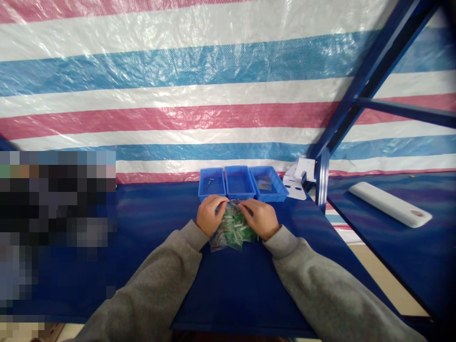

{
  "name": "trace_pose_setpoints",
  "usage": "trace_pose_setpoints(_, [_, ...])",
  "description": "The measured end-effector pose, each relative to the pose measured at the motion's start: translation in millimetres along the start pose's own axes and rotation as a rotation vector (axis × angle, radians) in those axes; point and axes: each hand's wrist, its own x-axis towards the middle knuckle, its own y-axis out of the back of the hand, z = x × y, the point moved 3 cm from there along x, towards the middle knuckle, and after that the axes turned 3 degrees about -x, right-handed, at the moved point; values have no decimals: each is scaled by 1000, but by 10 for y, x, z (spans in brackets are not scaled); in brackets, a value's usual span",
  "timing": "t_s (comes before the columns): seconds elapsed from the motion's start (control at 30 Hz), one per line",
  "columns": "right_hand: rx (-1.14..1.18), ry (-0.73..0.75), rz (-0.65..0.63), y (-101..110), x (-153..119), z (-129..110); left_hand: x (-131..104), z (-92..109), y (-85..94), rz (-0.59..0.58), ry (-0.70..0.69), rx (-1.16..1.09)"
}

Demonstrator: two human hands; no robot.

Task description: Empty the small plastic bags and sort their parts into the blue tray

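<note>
My left hand [211, 214] and my right hand [261, 217] face each other over the blue table, both with fingers pinched on the top edge of a clear plastic bag [235, 229]. Green and white pieces show through its film. At the bag's lower left lies a smaller clear bag [218, 241] with darker contents, too small to make out. Just beyond my fingers are some thin metal pieces [235, 201], partly hidden. Behind them, three blue bins stand side by side: the left bin [202, 186], the middle bin [240, 195] and the right bin [276, 196].
A thin metal item [210, 182] lies in the left bin, a small clear packet [264, 183] in the right one. White cut-out sheets [296, 183] lean by the blue metal post [322, 180]. A long white object [390, 204] rests on the right-hand table. A striped sheet [178, 118] hangs behind.
</note>
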Motion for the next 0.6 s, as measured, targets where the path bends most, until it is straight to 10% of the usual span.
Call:
trace_pose_setpoints(0.27, [228, 27, 267, 204, -5, -55, 11, 117, -15, -11, 30, -115])
trace_pose_setpoints(0.6, [407, 5, 161, 248, 19, -139, -2, 138, -33, -75, 84, -223])
